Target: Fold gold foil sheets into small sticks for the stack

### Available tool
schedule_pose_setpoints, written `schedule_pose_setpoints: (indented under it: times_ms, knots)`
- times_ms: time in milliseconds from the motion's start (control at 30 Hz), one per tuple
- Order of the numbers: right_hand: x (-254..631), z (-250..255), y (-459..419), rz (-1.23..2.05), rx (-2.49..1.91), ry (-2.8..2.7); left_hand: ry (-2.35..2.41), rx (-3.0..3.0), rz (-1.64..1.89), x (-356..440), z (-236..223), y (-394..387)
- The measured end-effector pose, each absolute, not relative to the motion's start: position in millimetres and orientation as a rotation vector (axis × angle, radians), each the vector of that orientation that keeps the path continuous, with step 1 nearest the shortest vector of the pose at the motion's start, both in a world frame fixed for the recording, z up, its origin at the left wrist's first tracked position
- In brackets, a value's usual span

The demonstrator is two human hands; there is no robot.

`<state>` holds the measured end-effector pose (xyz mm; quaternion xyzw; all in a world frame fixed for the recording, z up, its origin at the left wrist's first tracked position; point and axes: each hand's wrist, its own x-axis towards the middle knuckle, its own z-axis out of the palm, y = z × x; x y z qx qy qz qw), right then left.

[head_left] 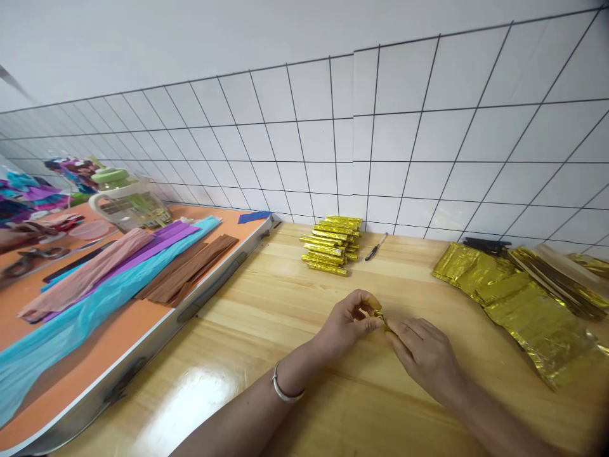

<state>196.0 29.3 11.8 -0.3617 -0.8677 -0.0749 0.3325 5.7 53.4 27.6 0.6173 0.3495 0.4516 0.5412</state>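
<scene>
At the far left, paper strips (99, 311) in pink, purple, blue and brown lie slantwise on an orange surface (137, 355). Right of its edge comes the wooden desk (247, 292), and on it, toward the wall, a stack of gold rolls (330, 246), their long axes running roughly sideways, well apart from both hands.

Nearer the wearer, the left hand (351, 322) comes in from the lower left, a bracelet (285, 388) on its wrist. Its grip is clamped: thumb and bent forefinger meet on a small gold foil piece (377, 313). That piece sits right at the left fingertips, between the two hands, and what shows of it slants from the upper left down toward the right hand (428, 358). Its rest is covered by fingers, so its full length cannot be told.

The right hand reaches in from the lower right, fingers stretched and close together along the piece's lower end; whether this grip pinches or merely steadies, I cannot tell. The left grip is nearer the visible end.

Beyond the hands, a pen (376, 247) lies aslant beside the stack. At the far right, just past the right hand, spread gold foil sheets (528, 311) run down toward the near side.
</scene>
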Motion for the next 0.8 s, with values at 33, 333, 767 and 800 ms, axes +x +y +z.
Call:
schedule_pose_setpoints:
  times_ms: [33, 333, 767, 800]
  knots:
    - [196, 11, 30, -0.162, -0.94, -2.252, 0.822, 1.507, 1.051, 3, 28, 55]
    - [199, 3, 34, 0.044, -0.97, -2.16, 0.851, 1.724, 0.98, -4, 31, 59]
    - [199, 14, 35, 0.166, -1.05, -2.088, 0.826, 1.467, 1.073, -1, 26, 61]
    - [200, 16, 36, 0.179, -1.098, -2.029, 0.822, 1.374, 1.113, -1, 24, 63]
